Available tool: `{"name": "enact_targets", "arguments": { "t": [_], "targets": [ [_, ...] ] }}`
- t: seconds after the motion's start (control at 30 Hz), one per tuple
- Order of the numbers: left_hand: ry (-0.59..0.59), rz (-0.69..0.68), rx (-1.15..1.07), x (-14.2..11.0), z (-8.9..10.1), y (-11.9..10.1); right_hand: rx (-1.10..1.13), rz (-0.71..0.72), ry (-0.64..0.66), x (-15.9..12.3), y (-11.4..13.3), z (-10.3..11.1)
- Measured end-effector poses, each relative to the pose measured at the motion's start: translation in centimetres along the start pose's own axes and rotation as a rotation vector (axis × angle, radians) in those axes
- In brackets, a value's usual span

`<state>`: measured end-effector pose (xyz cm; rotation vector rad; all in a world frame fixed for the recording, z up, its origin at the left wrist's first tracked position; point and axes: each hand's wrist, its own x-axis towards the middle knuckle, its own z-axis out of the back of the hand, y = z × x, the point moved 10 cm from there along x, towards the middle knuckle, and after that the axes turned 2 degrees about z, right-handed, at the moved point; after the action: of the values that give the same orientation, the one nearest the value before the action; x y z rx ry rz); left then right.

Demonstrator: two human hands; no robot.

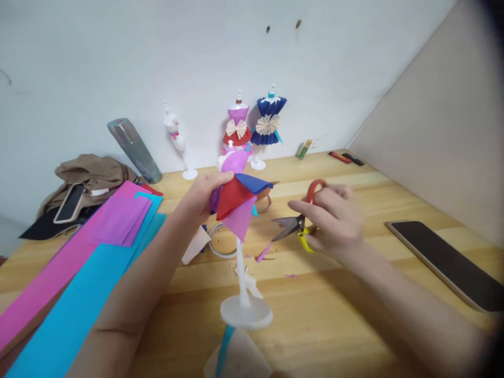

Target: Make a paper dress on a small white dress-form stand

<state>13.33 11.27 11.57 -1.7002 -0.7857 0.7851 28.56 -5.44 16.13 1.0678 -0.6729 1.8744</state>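
Left hand point(202, 194) gripped the form point(241, 278) at the waist, thumb over the top edge of the paper skirt point(236, 199), probably so the layers couldn't slip while the red, blue and purple panels hung free. Form was mid-view over the table point(334, 325), close to upright, stem and base below the grip; couldn't tell if the base touched down. Right hand point(333, 215) was closed around the handles of the scissors point(301, 223), index finger out toward the pivot, likely for aim. Blades stood apart, pointing at the skirt but off it (hand slightly blurred, so exact finger fit in the loops was unclear). Purple scrap point(263, 253) lay just under the blades, tape ring point(223, 255) near the stem, both in easy reach. Pink sheet point(74, 260) and blue sheet point(74, 310) lay along the left, out of the scissors' way. Two dressed forms point(238, 115) and a bare form point(180, 144) stood at the back by the wall, presumably to avoid knocks. Phone point(444, 262) lay flat, far right.
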Motion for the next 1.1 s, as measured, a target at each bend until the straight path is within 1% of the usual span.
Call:
{"name": "enact_targets", "arguments": {
  "t": [0.03, 0.07, 0.17, 0.2, 0.27, 0.33, 0.47, 0.53, 0.67, 0.77, 0.83, 0.9, 1.0, 1.1],
  "targets": [
    [-0.032, -0.068, -0.001, -0.2, 0.4, -0.9, 0.100, -0.057, 0.050, -0.3, 0.1, -0.7],
    [-0.053, -0.133, -0.001, -0.4, 0.6, -1.7, 0.219, -0.150, 0.104, -0.7, 0.0, -1.5],
    [-0.121, -0.286, 0.000, -1.3, 1.0, -3.6, 0.594, -0.507, 0.318, -2.7, -0.3, -5.2],
    [-0.153, -0.321, 0.002, -1.5, 1.3, -4.0, 0.705, -0.597, 0.366, -3.3, -0.1, -6.1],
    [-0.232, -0.374, 0.007, -2.0, 1.9, -4.6, 0.883, -0.703, 0.396, -3.5, 0.5, -6.9],
    [-0.309, -0.415, 0.021, -2.4, 2.6, -5.2, 0.980, -0.762, 0.378, -2.9, 0.8, -6.7],
    [-0.456, -0.513, 0.083, -3.6, 3.6, -6.5, 0.984, -0.839, 0.334, -1.2, 0.9, -5.1],
    [-0.532, -0.552, 0.129, -4.3, 4.2, -7.1, 1.058, -0.876, 0.351, -0.9, 1.7, -5.0],
    [-0.642, -0.641, 0.259, -5.4, 5.0, -8.4, 1.258, -0.990, 0.377, -1.9, 3.6, -5.6],
    [-0.697, -0.696, 0.340, -5.9, 5.5, -9.2, 1.314, -1.063, 0.376, -2.8, 4.1, -5.9],
    [-0.724, -0.694, 0.379, -5.9, 5.7, -9.3, 1.285, -1.073, 0.405, -3.1, 4.1, -6.1],
    [-0.735, -0.669, 0.402, -5.7, 5.8, -9.2, 1.247, -1.043, 0.468, -3.0, 4.3, -6.6],
    [-0.708, -0.643, 0.410, -5.3, 5.7, -8.7, 1.253, -1.030, 0.555, -3.1, 4.9, -7.9],
    [-0.667, -0.619, 0.403, -4.7, 5.4, -8.1, 1.224, -1.020, 0.601, -3.2, 5.1, -9.0]
  ]
}}
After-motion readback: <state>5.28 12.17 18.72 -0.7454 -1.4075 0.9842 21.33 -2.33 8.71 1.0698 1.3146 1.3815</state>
